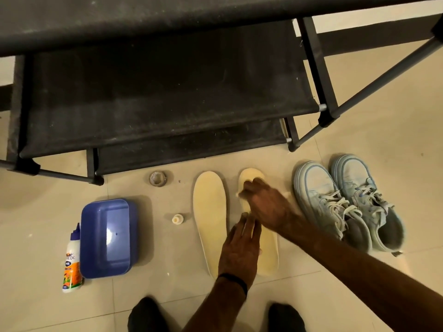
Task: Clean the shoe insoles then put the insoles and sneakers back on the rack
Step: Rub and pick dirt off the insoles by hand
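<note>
Two pale yellow insoles lie side by side on the tiled floor. The left insole (211,219) is uncovered. On the right insole (269,255) my left hand (239,250) presses flat with straight fingers near its middle. My right hand (266,204) is over its toe end, fingers curled round a small white wad (239,194) that is blurred. A pair of light blue sneakers (347,202) stands to the right of the insoles. The black shoe rack (155,97) rises just behind them.
A blue plastic tub (107,238) sits at left with a white and orange bottle (72,262) beside it. A small white cap (177,219) and a round lid (157,178) lie on the floor near the left insole. My dark-socked feet (148,315) are at the bottom edge.
</note>
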